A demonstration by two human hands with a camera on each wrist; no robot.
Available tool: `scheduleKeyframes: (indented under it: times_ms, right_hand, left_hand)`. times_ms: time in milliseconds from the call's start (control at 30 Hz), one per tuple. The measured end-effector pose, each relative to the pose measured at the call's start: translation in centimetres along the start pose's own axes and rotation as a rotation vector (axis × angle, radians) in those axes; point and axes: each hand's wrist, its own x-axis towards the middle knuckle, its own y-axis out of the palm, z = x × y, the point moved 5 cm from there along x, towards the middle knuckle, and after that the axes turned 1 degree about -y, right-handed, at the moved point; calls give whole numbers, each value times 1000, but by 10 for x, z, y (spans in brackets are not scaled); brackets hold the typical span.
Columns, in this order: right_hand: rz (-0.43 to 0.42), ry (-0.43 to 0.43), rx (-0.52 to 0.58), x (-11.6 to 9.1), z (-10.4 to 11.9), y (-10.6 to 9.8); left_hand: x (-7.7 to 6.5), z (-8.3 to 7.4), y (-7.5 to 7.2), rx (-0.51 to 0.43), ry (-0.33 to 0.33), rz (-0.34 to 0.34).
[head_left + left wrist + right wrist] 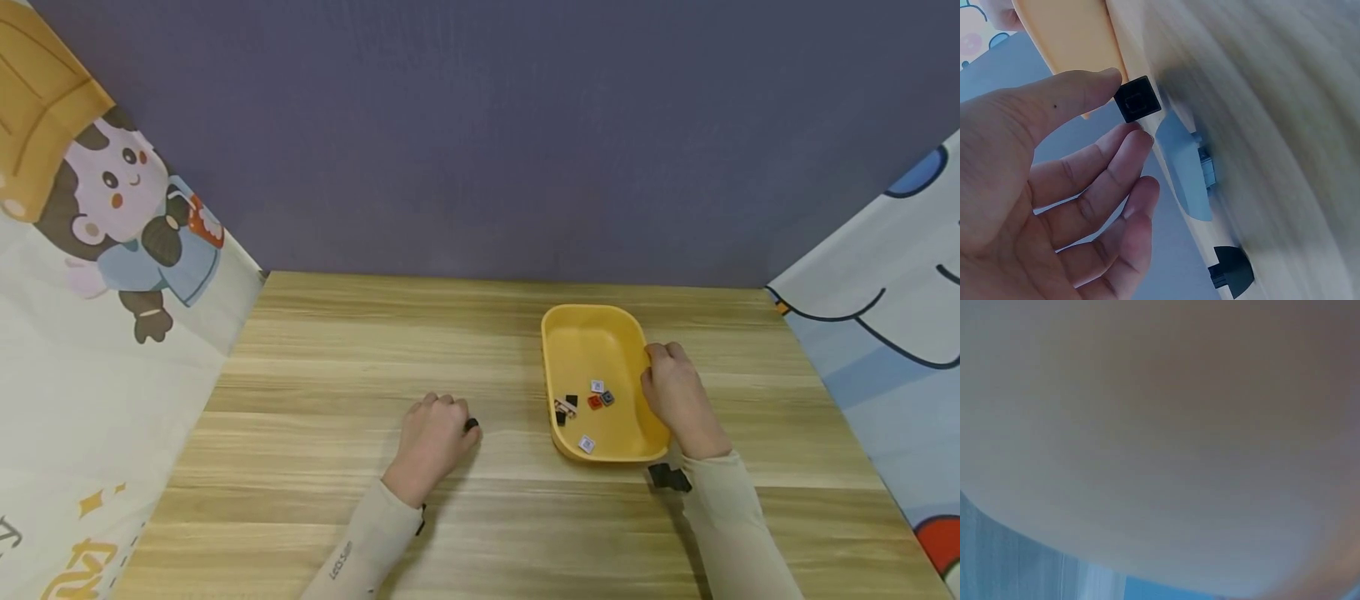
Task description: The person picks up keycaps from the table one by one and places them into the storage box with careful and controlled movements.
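Note:
In the head view my left hand is held over the wooden table, left of a yellow plastic basin. It pinches a small black square piece by its edge, thumb on one side and fingertips on the other; a raised inner square marks its face. On the table beyond the fingers lie a light blue-grey piece and a black rounded piece with a stub. My right hand grips the basin's right rim. A blurred pale surface fills most of the right wrist view.
Inside the basin are several small pieces: white squares, a red square, a grey square and black bits. A dark purple panel stands behind the table. Cartoon-printed sheets flank both sides.

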Motion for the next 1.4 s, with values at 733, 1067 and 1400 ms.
scheduleKeyframes:
  times_ms: [733, 1067, 1400]
  right_hand:
    - [20, 25, 2, 0, 2, -2]
    - [32, 30, 14, 0, 2, -1]
    - [50, 38, 5, 0, 2, -1]
  left_hand:
    - [40, -36, -35, -36, 127, -65]
    - [93, -80, -36, 5, 226, -8]
    - [144, -111, -12, -33, 258, 124]
